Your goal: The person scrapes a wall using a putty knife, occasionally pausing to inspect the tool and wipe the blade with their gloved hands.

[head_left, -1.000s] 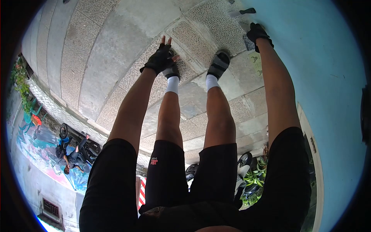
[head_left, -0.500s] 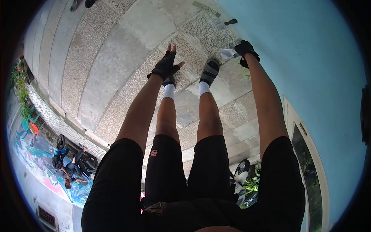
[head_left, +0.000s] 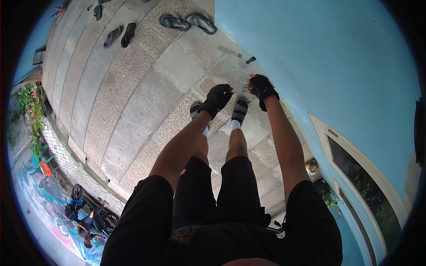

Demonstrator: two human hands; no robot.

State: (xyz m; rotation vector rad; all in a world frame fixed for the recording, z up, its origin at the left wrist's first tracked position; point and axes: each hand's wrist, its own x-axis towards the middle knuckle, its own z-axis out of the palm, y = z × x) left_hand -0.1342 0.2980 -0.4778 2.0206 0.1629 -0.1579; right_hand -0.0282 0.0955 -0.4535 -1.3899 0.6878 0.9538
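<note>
My right hand (head_left: 262, 87), in a black fingerless glove, is closed around a putty knife (head_left: 245, 87) near the blue wall. Its pale blade points left, and the handle is hidden in the fist. Just left of it, my left hand (head_left: 218, 97), gloved the same way, has its fingers drawn together near the blade's end. Whether those fingers pinch the blade or something small is too blurred to tell. Beyond both hands, a second putty knife with a black handle (head_left: 251, 60) lies on the paving by the wall.
The blue wall (head_left: 301, 57) rises along my right, with a white-framed window (head_left: 355, 164). A greenish strip (head_left: 229, 51) lies at the wall's foot. Grey sandals (head_left: 201, 23) and other footwear (head_left: 128, 35) are ahead. A person (head_left: 91, 224) sits by a motorcycle at lower left.
My left hand has gone from spread fingers to closed and moved right. My right hand has come left with the putty knife, so the hands are near each other. The view has tilted up.
</note>
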